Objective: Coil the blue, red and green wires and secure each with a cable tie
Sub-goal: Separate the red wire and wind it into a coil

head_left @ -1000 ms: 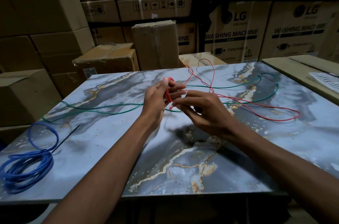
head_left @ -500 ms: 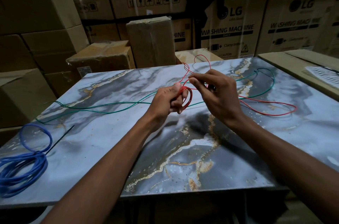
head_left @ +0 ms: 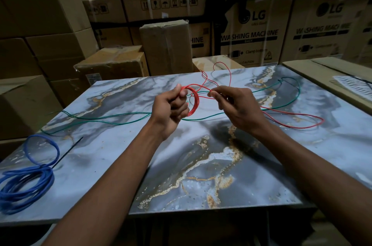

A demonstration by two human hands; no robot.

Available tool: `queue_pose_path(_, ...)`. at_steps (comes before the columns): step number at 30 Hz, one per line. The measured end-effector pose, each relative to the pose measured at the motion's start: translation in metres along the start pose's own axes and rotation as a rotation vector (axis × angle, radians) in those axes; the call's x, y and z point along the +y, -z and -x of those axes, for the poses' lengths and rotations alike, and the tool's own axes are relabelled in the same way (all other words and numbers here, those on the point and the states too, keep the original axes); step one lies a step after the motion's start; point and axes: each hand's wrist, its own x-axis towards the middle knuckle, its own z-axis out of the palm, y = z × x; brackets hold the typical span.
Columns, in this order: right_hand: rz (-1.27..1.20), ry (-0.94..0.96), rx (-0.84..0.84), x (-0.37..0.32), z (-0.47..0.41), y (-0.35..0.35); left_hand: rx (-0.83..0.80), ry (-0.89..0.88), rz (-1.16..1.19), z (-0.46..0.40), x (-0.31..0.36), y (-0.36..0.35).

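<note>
Above the middle of the marbled table (head_left: 201,165), my left hand (head_left: 169,109) grips a small coil of red wire (head_left: 194,102). My right hand (head_left: 237,106) pinches the same red wire just to the coil's right. The loose rest of the red wire loops toward the back edge and trails off to the right. A green wire (head_left: 112,119) lies stretched across the table under my hands. At the near left the blue wire (head_left: 26,181) lies coiled, with a black cable tie (head_left: 66,152) across it.
Stacks of cardboard boxes (head_left: 165,48) stand behind and to the left of the table, some printed as washing machine cartons. A flat cardboard surface (head_left: 326,76) adjoins the table's right side.
The red coil in my left hand has grown by a turn. My right hand has swung around the coil, then out to its right, drawing in loose red wire.
</note>
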Motion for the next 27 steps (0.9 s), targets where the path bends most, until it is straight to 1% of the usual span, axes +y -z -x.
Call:
queue_pose_path(3,-0.007,-0.024,-0.065,0.004,0.001,0.000,0.021,0.018,0.127,-0.001,0.003,0.005)
queue_pose_path(6,0.028,-0.040,-0.101,0.006,-0.001,-0.001,-0.006,0.063,0.241,-0.001,0.005,0.009)
queue_pose_path(10,0.058,-0.054,-0.126,0.012,-0.004,0.004,-0.033,0.053,0.323,-0.004,0.006,0.014)
queue_pose_path(13,0.048,-0.052,-0.188,0.013,-0.004,0.007,-0.032,0.040,0.370,-0.007,0.008,0.020)
queue_pose_path(15,0.029,-0.063,-0.226,0.014,-0.003,0.008,0.060,-0.007,0.447,-0.011,0.012,0.030)
queue_pose_path(17,0.028,-0.067,-0.236,0.015,-0.002,0.010,0.223,-0.097,0.530,-0.014,0.021,0.047)
queue_pose_path(19,0.035,-0.053,-0.236,0.015,-0.001,0.010,0.383,-0.167,0.564,-0.015,0.028,0.063)
queue_pose_path(21,0.060,0.003,-0.217,0.012,0.000,0.008,0.491,-0.193,0.564,-0.015,0.030,0.071)
queue_pose_path(24,0.183,0.100,-0.209,0.003,0.001,0.004,0.538,-0.214,0.545,-0.017,0.029,0.072)
queue_pose_path(27,0.346,0.203,-0.308,-0.010,0.006,0.001,0.526,-0.209,0.518,-0.019,0.028,0.067)
